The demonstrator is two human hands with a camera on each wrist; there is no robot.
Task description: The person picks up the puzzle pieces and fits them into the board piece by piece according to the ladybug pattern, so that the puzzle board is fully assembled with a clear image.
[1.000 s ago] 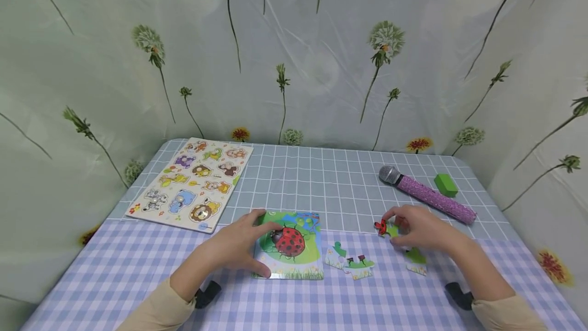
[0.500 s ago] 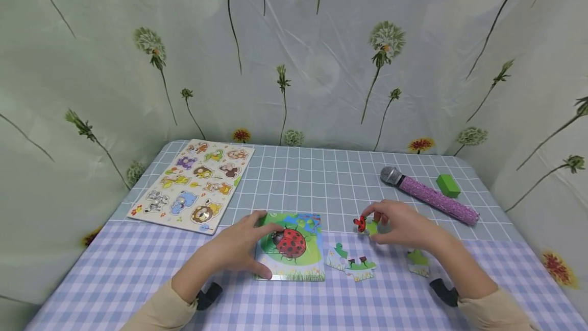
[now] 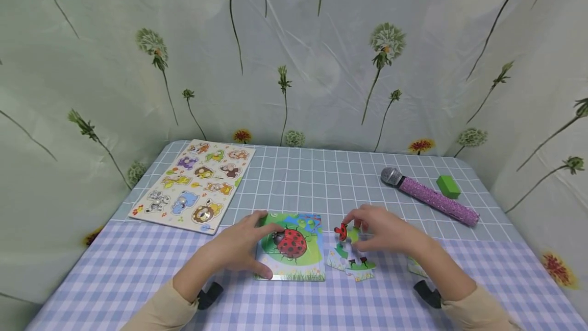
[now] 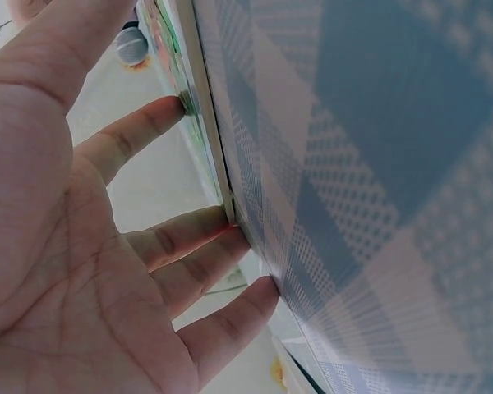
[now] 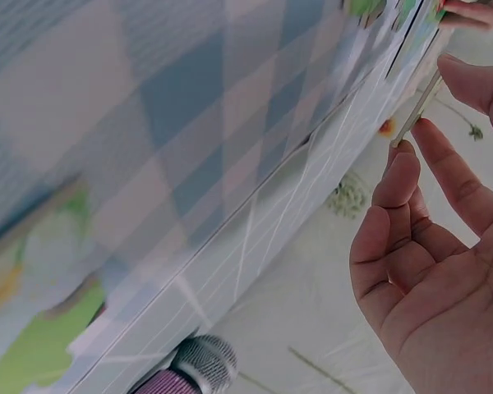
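Right hand (image 3: 385, 230) pinches a red-and-green puzzle piece (image 3: 341, 232) beside the ladybug board (image 3: 305, 267)

Here's the piece now, grasped between thumb and fingers just off the board's right side, seen edge-on from the right wrist! Over on the other flank, the left hand (image 3: 239, 243) has its fingers spread and clenching nothing, tips against the board, which lies about midway between the left and right edges of the tabletop (image 3: 298, 172). Two grassy pieces (image 3: 361, 271) lie close together, right of the board; a fourth piece (image 3: 417, 267) peeks out, partly covered by the right forearm (image 3: 445, 272). Toward the tabletop's far-left corner, an animal puzzle board (image 3: 195, 183); toward the far-right corner, a purple glittery microphone (image 3: 434, 199) with a green block (image 3: 447, 187) just beside it.
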